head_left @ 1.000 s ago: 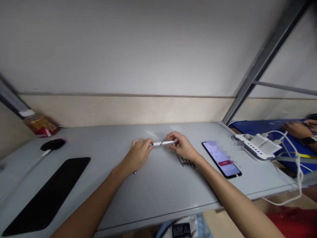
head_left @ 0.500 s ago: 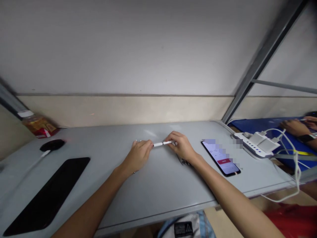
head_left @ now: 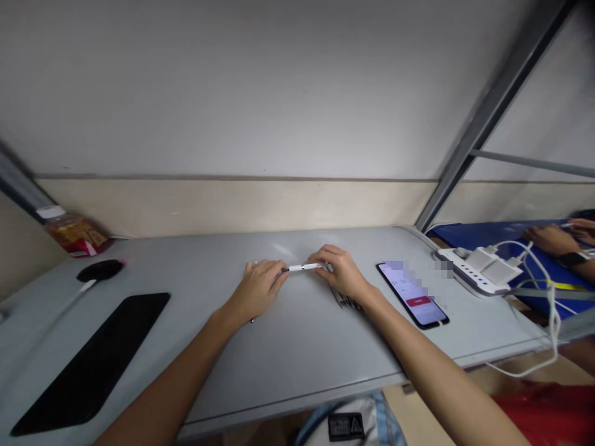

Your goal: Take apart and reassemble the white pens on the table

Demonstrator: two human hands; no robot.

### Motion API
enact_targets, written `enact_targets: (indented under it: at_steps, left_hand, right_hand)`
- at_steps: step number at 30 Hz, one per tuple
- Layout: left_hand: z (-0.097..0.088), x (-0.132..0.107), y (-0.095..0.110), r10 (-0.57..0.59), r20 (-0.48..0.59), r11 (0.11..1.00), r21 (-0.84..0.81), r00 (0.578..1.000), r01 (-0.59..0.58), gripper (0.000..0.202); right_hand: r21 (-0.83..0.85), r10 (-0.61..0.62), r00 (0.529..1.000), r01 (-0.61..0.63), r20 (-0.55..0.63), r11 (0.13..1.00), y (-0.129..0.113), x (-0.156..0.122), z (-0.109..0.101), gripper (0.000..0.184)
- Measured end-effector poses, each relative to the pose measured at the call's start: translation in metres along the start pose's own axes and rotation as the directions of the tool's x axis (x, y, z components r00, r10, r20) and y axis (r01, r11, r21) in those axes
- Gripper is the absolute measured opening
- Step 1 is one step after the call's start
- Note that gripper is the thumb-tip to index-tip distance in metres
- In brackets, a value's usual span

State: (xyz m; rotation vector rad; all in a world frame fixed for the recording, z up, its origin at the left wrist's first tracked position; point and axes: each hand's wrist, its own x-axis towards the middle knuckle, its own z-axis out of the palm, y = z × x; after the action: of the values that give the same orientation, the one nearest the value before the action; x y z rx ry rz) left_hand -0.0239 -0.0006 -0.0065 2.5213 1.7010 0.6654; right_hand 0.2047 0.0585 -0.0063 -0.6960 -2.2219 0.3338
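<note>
A slim white pen [head_left: 296, 268] lies level between my two hands, just above the grey desk. My left hand [head_left: 261, 284] has its fingers closed around the pen's left end, where a short dark section shows. At the other end, my right hand [head_left: 338, 269] pinches the pen between thumb and fingers. Its tip on that side is partly hidden by the fingers. Under my right wrist lie several thin dark pen-like pieces [head_left: 344, 301], mostly covered by the forearm. A small metallic tip [head_left: 252, 320] pokes out beside my left wrist; the rest of it is hidden.
To the right are a lit phone [head_left: 415, 297] and a white power strip [head_left: 474, 272] with plugs and cables. At left lie a black mat [head_left: 95, 365], a black disc with a white cable [head_left: 100, 270] and a bottle [head_left: 77, 234]. Another person's hands [head_left: 553, 240] are at the far right.
A dark section of the pen now shows beside my left fingers, where the white barrel met them before. Both hands have otherwise hardly moved; the view shifted slightly.
</note>
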Motion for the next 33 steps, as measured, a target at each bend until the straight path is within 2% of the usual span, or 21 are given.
enact_targets:
  at_steps: [5, 10, 15, 27, 33]
  left_hand:
    - [-0.003, -0.001, 0.001, 0.002, -0.002, 1.000, -0.028, 1.000, -0.002, 0.033]
    - [-0.001, 0.000, -0.005, -0.026, -0.021, 1.000, 0.002, 0.999, 0.026, 0.035]
    - [0.000, 0.002, -0.013, -0.063, -0.039, 0.997, 0.033, 0.997, 0.064, 0.034]
    - [-0.001, -0.001, 0.003, -0.063, -0.006, 0.996, -0.062, 0.998, 0.063, 0.030]
    - [-0.002, -0.002, 0.003, -0.017, 0.030, 0.998, -0.056, 0.999, 0.019, 0.030]
  right_hand:
    - [-0.109, 0.015, 1.000, -0.015, -0.005, 0.994, 0.008, -0.003, -0.001, 0.017]
    - [-0.194, 0.097, 0.995, -0.098, -0.017, 0.976, 0.015, -0.004, -0.008, 0.019]
    - [-0.211, 0.119, 0.993, -0.121, -0.021, 0.970, 0.021, -0.005, -0.012, 0.022]
    - [-0.079, 0.001, 1.000, -0.001, 0.002, 0.997, 0.008, -0.003, 0.007, 0.027]
    - [0.087, 0.023, 0.999, -0.019, -0.040, 0.996, -0.002, 0.001, 0.003, 0.020]
